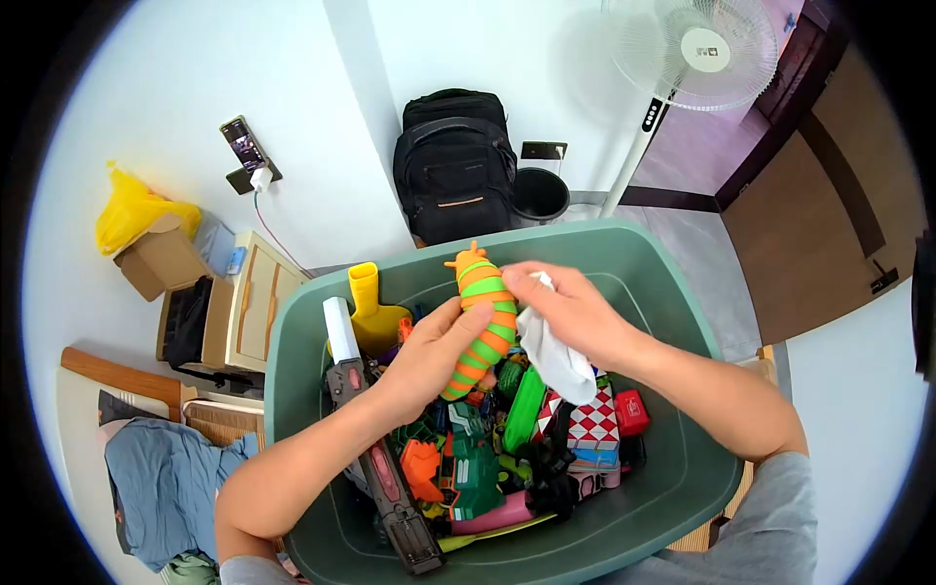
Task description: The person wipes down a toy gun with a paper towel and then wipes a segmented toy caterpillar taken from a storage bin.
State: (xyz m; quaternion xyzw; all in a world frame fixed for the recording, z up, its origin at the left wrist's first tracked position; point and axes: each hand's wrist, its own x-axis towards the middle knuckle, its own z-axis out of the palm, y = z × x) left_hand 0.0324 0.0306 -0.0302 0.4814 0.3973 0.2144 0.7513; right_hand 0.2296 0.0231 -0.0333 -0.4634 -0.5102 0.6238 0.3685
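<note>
An orange and green segmented caterpillar toy (485, 317) is held above a large green bin (682, 487). My left hand (429, 351) is closed around its middle from the left side. My right hand (565, 307) grips a white cloth (561, 361) beside the toy's upper right side, and the cloth hangs down over the bin. Under my hands the bin holds several toys, among them a dark toy gun (390, 487), a yellow toy piece (375, 317), a red and white checkered block (593, 421), a red box (632, 413) and a green piece (525, 409).
A black backpack (455, 171) and a black waste bin (539, 195) stand by the wall behind the bin. A white fan (704, 54) rises at the upper right. Drawers (258, 302), an open cardboard box (210, 327) and blue-grey clothing (166, 487) are on the left.
</note>
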